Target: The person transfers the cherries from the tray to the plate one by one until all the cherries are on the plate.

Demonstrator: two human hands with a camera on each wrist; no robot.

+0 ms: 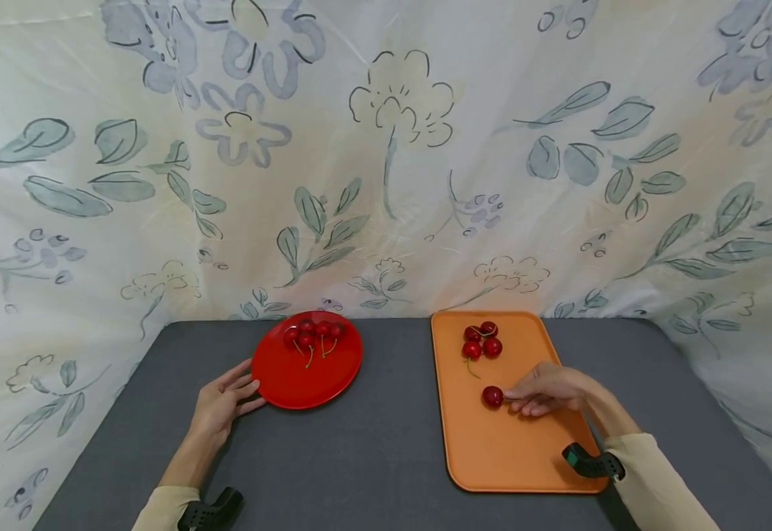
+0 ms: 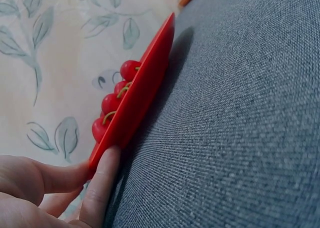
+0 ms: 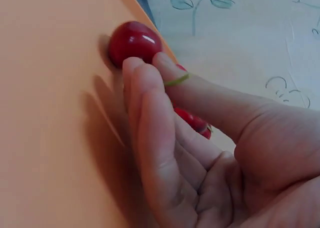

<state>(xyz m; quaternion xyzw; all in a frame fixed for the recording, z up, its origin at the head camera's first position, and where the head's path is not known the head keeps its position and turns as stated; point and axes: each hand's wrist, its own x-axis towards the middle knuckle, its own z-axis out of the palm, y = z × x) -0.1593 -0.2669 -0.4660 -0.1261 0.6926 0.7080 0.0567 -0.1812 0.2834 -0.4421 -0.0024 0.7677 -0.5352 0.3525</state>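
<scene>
Head view shows two groups of cherries: a cluster on the red plate (image 1: 307, 360) at the left, and a cluster of three (image 1: 481, 339) at the far end of the orange tray (image 1: 492, 450) at the right. A single cherry (image 1: 492, 397) lies apart from that cluster, nearer the middle of the tray. Judged from this layout, the work is partway along: some fruit sits on each surface, and the single cherry is the item in hand.

Right hand (image 1: 548, 389) rests on the tray just beside the single cherry. In the right wrist view the thumb and forefinger (image 3: 142, 83) pinch its green stem (image 3: 176, 80), and the fingertips touch the fruit (image 3: 134, 42), which lies on the tray surface, not lifted.

Left hand (image 1: 223, 405) lies flat on the grey table (image 1: 372, 450), fingers straight and relaxed. Its fingertips (image 2: 102, 178) touch the near rim of the red plate without curling round it.
</scene>
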